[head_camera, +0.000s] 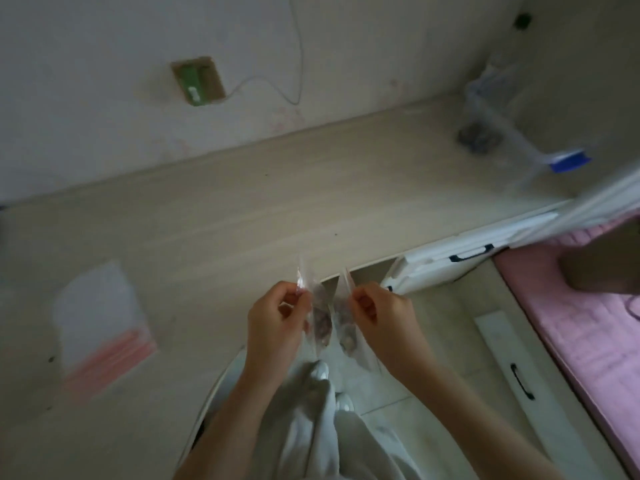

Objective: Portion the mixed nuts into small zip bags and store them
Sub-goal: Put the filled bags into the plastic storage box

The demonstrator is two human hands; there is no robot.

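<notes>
My left hand (277, 323) pinches a small clear zip bag (320, 322) with brown nuts in it. My right hand (377, 317) pinches a second small bag of nuts (348, 336) beside the first. Both bags hang side by side between my hands, just off the desk's front edge and above my legs. A stack of unused zip bags with red strips (100, 323) lies on the desk (242, 209) at the left. The frame is motion-blurred.
A clear plastic container (485, 119) with dark contents and a blue-labelled lid (568, 161) stands at the desk's back right. White drawers with dark handles (471, 254) lie to the right. A pink bed (588, 323) is at the far right. A wall socket (197, 81) and cable are behind.
</notes>
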